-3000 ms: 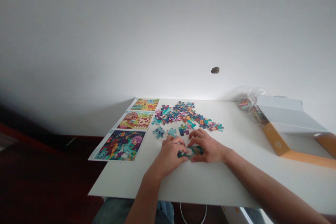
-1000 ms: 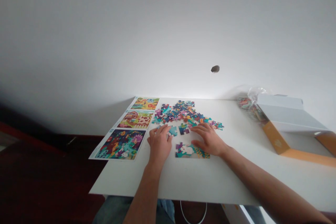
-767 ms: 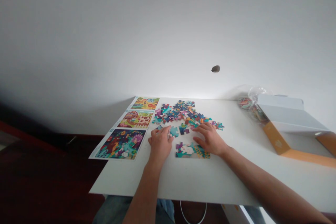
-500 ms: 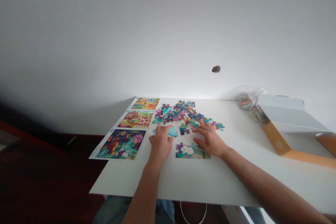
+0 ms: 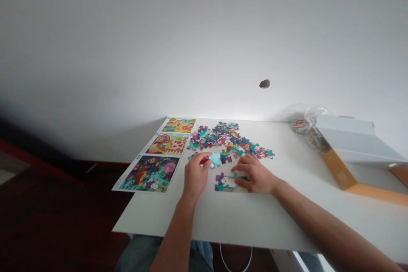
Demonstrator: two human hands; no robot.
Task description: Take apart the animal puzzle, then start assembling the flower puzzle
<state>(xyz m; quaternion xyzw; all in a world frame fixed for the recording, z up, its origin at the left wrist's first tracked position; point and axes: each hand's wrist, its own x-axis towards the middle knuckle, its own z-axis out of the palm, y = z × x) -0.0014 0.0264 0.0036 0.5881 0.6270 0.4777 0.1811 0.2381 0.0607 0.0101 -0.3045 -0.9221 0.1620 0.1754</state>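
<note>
My left hand (image 5: 197, 172) pinches a light blue puzzle piece (image 5: 215, 159) between thumb and fingers. That piece is raised and partly covers a green and purple piece (image 5: 226, 156) behind it. My right hand (image 5: 255, 173) has its fingers apart over the right part of a small joined section (image 5: 225, 182) showing a white animal; nothing is seen held in it. Behind both hands lies a loose pile of colourful puzzle pieces (image 5: 219, 136).
A sheet with three pictures (image 5: 146, 174) lies at the table's left edge. On the right stand an open orange and white box (image 5: 342, 170) and a clear plastic bag (image 5: 314, 131) with pieces. A white wall (image 5: 204, 51) rises behind the table (image 5: 178, 221).
My left hand has lifted the light blue piece and turned it up. My right hand has come down a little onto the joined section. The view has shifted slightly.
</note>
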